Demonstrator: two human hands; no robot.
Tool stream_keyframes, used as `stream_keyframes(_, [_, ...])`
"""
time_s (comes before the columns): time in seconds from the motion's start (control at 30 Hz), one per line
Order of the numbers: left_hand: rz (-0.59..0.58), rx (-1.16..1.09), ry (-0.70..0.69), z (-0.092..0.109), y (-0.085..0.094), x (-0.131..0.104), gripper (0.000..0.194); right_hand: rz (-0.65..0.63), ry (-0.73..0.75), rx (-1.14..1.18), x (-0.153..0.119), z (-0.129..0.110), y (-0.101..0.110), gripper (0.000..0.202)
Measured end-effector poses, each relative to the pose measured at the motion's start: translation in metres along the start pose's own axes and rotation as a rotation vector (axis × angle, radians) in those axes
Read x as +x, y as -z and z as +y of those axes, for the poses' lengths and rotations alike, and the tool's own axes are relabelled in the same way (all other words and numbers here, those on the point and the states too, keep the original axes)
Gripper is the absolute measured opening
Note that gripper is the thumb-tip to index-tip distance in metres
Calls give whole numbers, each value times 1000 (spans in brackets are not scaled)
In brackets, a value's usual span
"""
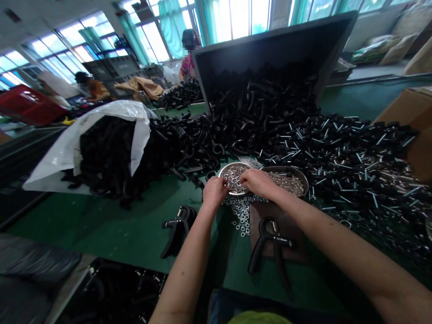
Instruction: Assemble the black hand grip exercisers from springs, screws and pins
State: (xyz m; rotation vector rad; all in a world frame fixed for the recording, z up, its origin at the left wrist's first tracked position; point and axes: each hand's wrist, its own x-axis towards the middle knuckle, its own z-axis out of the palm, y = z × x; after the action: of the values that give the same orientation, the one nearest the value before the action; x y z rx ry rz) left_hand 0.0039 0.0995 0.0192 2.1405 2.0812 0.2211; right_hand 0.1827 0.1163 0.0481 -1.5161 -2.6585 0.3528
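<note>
My left hand (215, 194) is at the left rim of a round dish (221, 173) of small metal parts, fingertips pinched together. Over the dish's right side is my right hand (259, 182), its fingers also closed in a pinch. What either hand holds is too small to make out. Loose metal nuts (242, 216) lie spread below the dish. Nearer me, a black hand grip strengthener (278, 245) with a spring lies partly on a brown pad (259, 210). Another hand grip strengthener (178, 227) lies left of my left forearm.
A second dish (305, 180) of small metal parts stands beside the first. Black handles spill from a large tilted bin (276, 49) and a white sack (111, 108). Black knobs with bolts (337, 144) are heaped at right, near a cardboard box (401, 108). Two people sit farther back.
</note>
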Motion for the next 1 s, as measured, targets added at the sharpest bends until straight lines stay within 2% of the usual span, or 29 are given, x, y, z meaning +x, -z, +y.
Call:
stream_keyframes(0.13, [-33,12,15,-2,-1,4,26,-61,54,-39,20,-13,-8,20])
stream_keyframes(0.33, [-127,15,8,-3,3,18,21,-116,95,-84,26,-20,-14,20])
stream_keyframes(0.5, [-155,5,23,-4,7,23,19,-69,86,-61,25,-20,-17,21])
stream_keyframes(0.7, [-133,-6,28,-16,15,24,24,36,57,104,21,-10,-12,20])
stream_keyframes(0.83, [-138,10,10,-15,17,23,21,61,34,261,3,0,-9,21])
stream_keyframes(0.93, [-117,51,-3,-8,16,23,21,88,34,402,-24,9,-11,33])
stream_keyframes(1.0, [-105,84,-4,-2,14,25,22,122,43,527,-46,14,-14,33])
